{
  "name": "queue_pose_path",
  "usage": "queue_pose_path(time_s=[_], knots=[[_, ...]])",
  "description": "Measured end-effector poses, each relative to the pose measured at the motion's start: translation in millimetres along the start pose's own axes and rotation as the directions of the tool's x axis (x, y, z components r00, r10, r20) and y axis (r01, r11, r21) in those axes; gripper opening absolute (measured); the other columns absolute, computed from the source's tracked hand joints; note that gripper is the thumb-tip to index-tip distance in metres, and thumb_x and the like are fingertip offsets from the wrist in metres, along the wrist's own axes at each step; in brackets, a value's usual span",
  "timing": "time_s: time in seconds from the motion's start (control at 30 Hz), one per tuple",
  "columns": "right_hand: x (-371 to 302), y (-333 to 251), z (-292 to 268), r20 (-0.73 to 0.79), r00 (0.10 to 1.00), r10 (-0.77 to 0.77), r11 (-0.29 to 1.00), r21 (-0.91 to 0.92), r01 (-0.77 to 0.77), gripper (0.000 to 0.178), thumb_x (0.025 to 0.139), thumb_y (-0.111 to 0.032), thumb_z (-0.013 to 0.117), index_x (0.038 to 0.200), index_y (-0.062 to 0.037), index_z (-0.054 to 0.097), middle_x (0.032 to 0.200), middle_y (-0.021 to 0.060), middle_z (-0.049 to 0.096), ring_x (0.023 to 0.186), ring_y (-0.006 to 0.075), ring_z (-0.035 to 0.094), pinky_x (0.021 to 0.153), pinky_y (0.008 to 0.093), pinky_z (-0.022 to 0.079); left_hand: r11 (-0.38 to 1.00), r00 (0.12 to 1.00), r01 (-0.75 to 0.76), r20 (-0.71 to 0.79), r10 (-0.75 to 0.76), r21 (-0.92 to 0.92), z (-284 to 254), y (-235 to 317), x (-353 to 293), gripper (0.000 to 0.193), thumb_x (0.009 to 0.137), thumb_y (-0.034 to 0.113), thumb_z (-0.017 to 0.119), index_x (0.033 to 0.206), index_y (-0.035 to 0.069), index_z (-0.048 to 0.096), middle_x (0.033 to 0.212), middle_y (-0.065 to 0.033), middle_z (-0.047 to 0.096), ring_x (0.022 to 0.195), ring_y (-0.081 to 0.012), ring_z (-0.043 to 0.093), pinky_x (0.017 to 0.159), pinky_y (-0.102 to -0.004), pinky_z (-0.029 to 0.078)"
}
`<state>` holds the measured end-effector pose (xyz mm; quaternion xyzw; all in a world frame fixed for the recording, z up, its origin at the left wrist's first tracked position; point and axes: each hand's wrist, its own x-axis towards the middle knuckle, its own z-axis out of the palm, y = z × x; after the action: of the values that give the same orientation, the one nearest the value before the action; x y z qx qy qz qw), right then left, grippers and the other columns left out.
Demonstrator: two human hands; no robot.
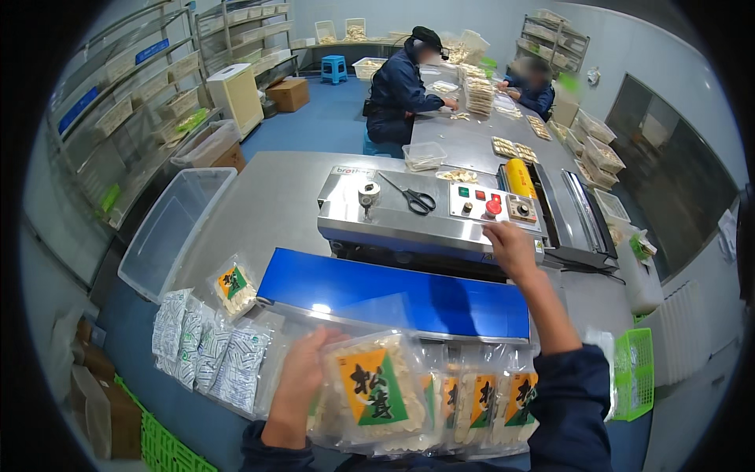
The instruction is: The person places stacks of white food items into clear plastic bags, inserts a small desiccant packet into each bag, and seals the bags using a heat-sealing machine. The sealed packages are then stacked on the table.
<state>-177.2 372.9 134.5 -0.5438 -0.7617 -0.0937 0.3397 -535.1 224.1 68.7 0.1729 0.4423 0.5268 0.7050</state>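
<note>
My left hand [303,370] grips the left edge of a clear plastic bag of pale dried slices [381,385] with a yellow-and-green label, held up over the near edge of the table. My right hand [511,250] is closed, fingers curled together, at the front of the steel band sealer [393,212], just below its red button [493,208]. Whatever those fingers may hold is hidden. Between my hands runs the sealer's blue belt [393,295]. More labelled bags [476,401] stand in a row at right of the held bag. One filled bag [233,287] lies by the belt's left end.
Scissors [413,195] and a small metal roll holder [367,197] sit on the sealer. Printed white packets [236,358] lie at left, beside a clear bin [177,236]. A green basket [633,374] is at right. Two co-workers sit at the far table [472,138].
</note>
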Motion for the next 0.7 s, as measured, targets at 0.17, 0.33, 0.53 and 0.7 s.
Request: queue_pose_path(time_s=[0.17,0.33,0.53,0.7], knots=[[57.1,48.4,42.2,0.150,0.977,-0.150,0.948,-0.260,0.185,0.016,0.074,-0.023,0.060,0.084,-0.0113,0.065,0.081,0.0048,0.058,0.087,0.0238,0.049,0.075,0.0336,0.041,0.987,0.988,-0.136,-0.083,0.129,-0.084,-31.7,14.6,-26.6,0.029,0.087,0.025,0.049,0.091,-0.003,0.054,0.090,-0.0160,0.059,0.086,-0.0251,0.058,0.078,-0.0376,0.047],[70.2,44.7,60.4,0.257,0.956,-0.140,0.946,-0.250,0.206,0.014,0.074,-0.021,0.057,0.071,-0.0114,0.067,0.077,0.0030,0.058,0.087,0.0219,0.047,0.079,0.0321,0.038,0.974,0.969,-0.186,-0.187,0.161,-0.129,-72.2,15.0,-44.6,0.032,0.088,0.024,0.047,0.095,-0.007,0.054,0.093,-0.0181,0.059,0.087,-0.0262,0.057,0.079,-0.0379,0.046],[70.2,48.4,67.1,0.178,0.968,-0.176,0.938,-0.267,0.219,0.013,0.069,-0.020,0.059,0.061,-0.0113,0.065,0.065,0.0031,0.057,0.075,0.0211,0.049,0.072,0.0317,0.040,0.978,0.949,-0.190,-0.270,0.161,-0.082,-68.1,18.2,-54.3,0.029,0.087,0.027,0.050,0.089,-0.002,0.055,0.084,-0.0131,0.060,0.079,-0.0231,0.058,0.075,-0.0352,0.048],[76.0,31.3,59.2,0.311,0.950,-0.020,0.916,-0.375,0.142,0.019,0.072,-0.025,0.058,0.068,-0.0089,0.067,0.073,0.0053,0.059,0.080,0.0245,0.050,0.074,0.0331,0.041,0.976,0.945,-0.196,-0.286,0.161,-0.099,-75.3,14.2,-54.9,0.030,0.087,0.027,0.051,0.088,-0.004,0.054,0.083,-0.0146,0.060,0.078,-0.0242,0.059,0.073,-0.0353,0.049]])
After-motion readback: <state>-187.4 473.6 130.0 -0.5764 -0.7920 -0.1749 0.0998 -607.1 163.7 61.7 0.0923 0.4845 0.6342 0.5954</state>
